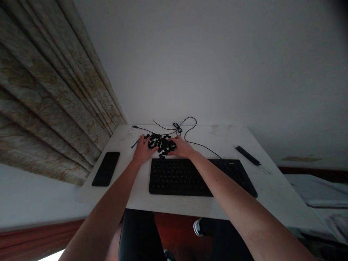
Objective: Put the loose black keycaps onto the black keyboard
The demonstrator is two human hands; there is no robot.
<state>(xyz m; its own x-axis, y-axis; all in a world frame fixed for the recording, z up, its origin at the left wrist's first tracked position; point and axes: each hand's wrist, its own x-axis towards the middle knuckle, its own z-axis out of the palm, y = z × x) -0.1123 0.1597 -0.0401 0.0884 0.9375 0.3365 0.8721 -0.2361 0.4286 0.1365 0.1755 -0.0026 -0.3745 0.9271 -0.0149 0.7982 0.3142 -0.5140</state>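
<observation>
Right forearm (233,195) extended over the black keyboard (176,177) toward a heap of loose black keycaps (161,143) on the white desk (274,194). Left hand (143,150) lay open, touching the heap's left edge; right hand (181,148) open, flat on its right side, no grip seen. Heap unsorted; keyboard rows too dim to judge.

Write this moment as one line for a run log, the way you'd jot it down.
left hand: touching pile of black keycaps | right hand: touching pile's other side | nearby: black keyboard, black phone
</observation>
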